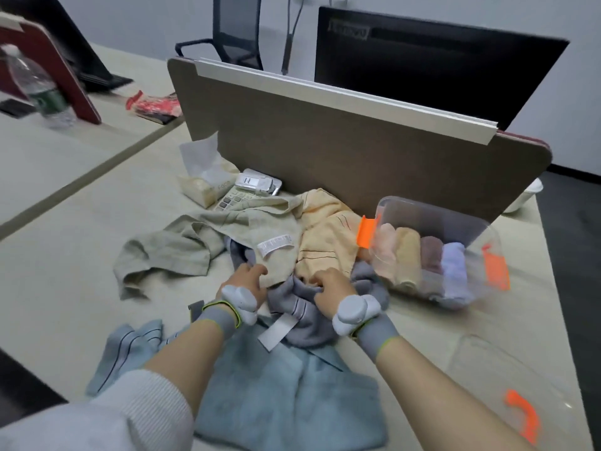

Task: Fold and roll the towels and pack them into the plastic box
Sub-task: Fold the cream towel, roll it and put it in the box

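**Both hands in the towel heap**

A clear ribbed water bottle (39, 89) stands far left. On the pale desk (65, 229) a limp sage towel (182, 245) sprawls beside a soft tissue pack (203, 185). The left hand (248, 281) pinches the sage towel's edge; the right hand (330, 286) bunches the crumpled grey towel (302, 307). A plush blue towel (286, 392) lies nearest. A creased yellow towel (328, 239) touches the clear plastic box (435, 229), which holds four rolled towels (422, 258).
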`<state>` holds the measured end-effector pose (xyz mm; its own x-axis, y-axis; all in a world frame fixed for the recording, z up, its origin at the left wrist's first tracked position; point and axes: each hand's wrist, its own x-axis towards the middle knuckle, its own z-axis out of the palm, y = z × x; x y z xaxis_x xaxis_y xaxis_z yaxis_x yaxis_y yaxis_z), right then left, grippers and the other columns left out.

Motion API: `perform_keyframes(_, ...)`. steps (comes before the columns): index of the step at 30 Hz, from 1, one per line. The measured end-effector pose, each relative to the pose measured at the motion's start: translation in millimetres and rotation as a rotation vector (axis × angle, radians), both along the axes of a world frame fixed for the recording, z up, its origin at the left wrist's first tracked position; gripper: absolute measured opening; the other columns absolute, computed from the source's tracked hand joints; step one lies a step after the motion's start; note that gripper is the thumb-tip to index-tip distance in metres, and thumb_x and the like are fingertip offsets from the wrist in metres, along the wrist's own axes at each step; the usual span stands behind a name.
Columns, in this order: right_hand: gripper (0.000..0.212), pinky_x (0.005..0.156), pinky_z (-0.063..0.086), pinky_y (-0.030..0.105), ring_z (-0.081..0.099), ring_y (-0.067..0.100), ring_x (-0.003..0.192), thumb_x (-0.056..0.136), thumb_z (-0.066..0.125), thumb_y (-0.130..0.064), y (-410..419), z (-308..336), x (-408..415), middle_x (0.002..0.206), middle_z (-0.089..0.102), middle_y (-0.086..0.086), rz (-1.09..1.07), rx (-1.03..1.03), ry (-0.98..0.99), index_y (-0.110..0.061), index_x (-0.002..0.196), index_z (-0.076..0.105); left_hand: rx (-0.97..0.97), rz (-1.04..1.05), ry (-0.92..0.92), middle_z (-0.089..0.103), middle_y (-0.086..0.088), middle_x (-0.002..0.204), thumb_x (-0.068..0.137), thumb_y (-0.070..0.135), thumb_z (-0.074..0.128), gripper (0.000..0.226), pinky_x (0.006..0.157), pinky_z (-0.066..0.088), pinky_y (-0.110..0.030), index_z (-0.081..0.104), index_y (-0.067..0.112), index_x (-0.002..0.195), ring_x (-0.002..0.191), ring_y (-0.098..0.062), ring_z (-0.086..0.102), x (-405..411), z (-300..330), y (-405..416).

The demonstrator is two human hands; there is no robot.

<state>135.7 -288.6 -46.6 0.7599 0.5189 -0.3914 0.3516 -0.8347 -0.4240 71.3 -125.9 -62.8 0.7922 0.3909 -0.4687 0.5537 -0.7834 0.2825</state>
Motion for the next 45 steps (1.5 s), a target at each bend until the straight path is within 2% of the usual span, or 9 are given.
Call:
perform_keyframes(7,0.041,0.095,0.041,0.028,0.052,0.027,0.119,0.089,0.043,-0.002,46.9,-25.0,-15.3,0.130,0.054,0.011,-0.160,0.031,0.033,-0.010,0.127,0.053,-0.013,-0.218,-0.055,0.048,-0.008,0.132,0.092,0.033,0.052,0.054,0.092,0.043,-0.034,0.030,0.026,0.141,0.119,-0.027,0.051,11.7,-22.6,19.5)
perform_keyframes(10,0.037,0.096,0.042,0.014,0.057,0.009,0.118,0.096,0.040,-0.010,56.9,-34.9,-18.9,0.126,0.061,-0.006,-0.411,0.283,-0.244,-0.020,0.126,0.058,0.016,-0.264,-0.066,0.047,-0.006,0.131,0.091,0.039,0.051,0.045,0.088,0.043,-0.033,0.038,0.020,0.131,0.117,-0.027,0.053,18.4,-25.1,23.8)
perform_keyframes(11,0.038,0.089,0.043,0.007,0.060,0.000,0.110,0.099,0.034,-0.014,55.6,-25.7,-24.1,0.117,0.065,-0.014,-0.433,0.423,-0.077,-0.027,0.119,0.064,0.031,-0.294,-0.080,0.048,-0.006,0.129,0.093,0.037,0.048,0.039,0.086,0.043,-0.033,0.042,0.018,0.126,0.115,-0.027,0.054,20.7,-25.2,23.8)
perform_keyframes(12,0.044,0.082,0.044,0.007,0.063,-0.001,0.102,0.099,0.029,-0.014,52.1,-21.4,-24.0,0.109,0.069,-0.014,-0.414,0.225,-0.190,-0.029,0.110,0.069,0.056,-0.306,-0.098,0.049,-0.007,0.126,0.094,0.033,0.044,0.033,0.086,0.043,-0.033,0.045,0.015,0.122,0.113,-0.028,0.054,21.9,-24.0,22.9)
perform_keyframes(14,0.040,0.085,0.044,0.023,0.061,0.019,0.107,0.092,0.036,-0.005,50.2,-26.0,-23.5,0.115,0.067,0.005,-0.288,-0.013,-0.141,-0.016,0.114,0.067,0.081,-0.337,-0.162,0.050,-0.009,0.124,0.096,0.026,0.039,0.029,0.085,0.043,-0.034,0.051,0.010,0.117,0.113,-0.029,0.053,25.2,-19.6,24.8)
perform_keyframes(22,0.050,0.099,0.042,0.030,0.053,0.026,0.116,0.088,0.054,-0.010,70.7,-2.6,-20.1,0.134,0.044,0.009,-0.400,0.247,-0.032,-0.021,0.136,0.045,-0.085,-0.327,-0.255,0.057,-0.012,0.125,0.093,0.007,0.045,0.031,0.093,0.038,-0.029,0.055,0.007,0.123,0.117,-0.028,0.052,36.5,10.7,45.9)
perform_keyframes(32,0.027,0.081,0.034,0.021,0.053,0.030,0.109,0.093,0.044,-0.003,67.0,22.0,-10.3,0.116,0.051,0.015,-0.504,0.336,-0.103,0.001,0.111,0.064,-0.006,-0.317,-0.374,0.050,-0.007,0.127,0.089,0.016,0.055,0.037,0.092,0.041,-0.026,0.060,0.021,0.125,0.119,-0.025,0.050,33.3,27.0,51.2)
perform_keyframes(40,0.043,0.056,0.047,0.030,0.051,0.023,0.060,0.089,0.032,0.005,13.0,55.9,-1.8,0.080,0.055,0.010,-0.764,0.566,-0.147,-0.025,0.059,0.039,0.176,-0.455,-0.398,0.046,0.000,0.138,0.096,0.025,0.042,0.033,0.101,0.038,-0.037,0.051,0.018,0.127,0.128,-0.025,0.043,64.2,64.0,15.4)
perform_keyframes(45,0.040,0.048,0.034,0.012,0.040,0.013,0.057,0.084,0.035,0.008,-20.0,73.2,0.2,0.078,0.045,0.005,-0.801,0.494,-0.311,-0.022,0.058,0.034,-0.047,-0.400,-0.462,0.055,-0.008,0.084,0.100,0.017,0.032,0.016,0.071,0.037,-0.032,0.043,0.011,0.111,0.085,-0.028,0.052,72.8,87.5,-26.0)
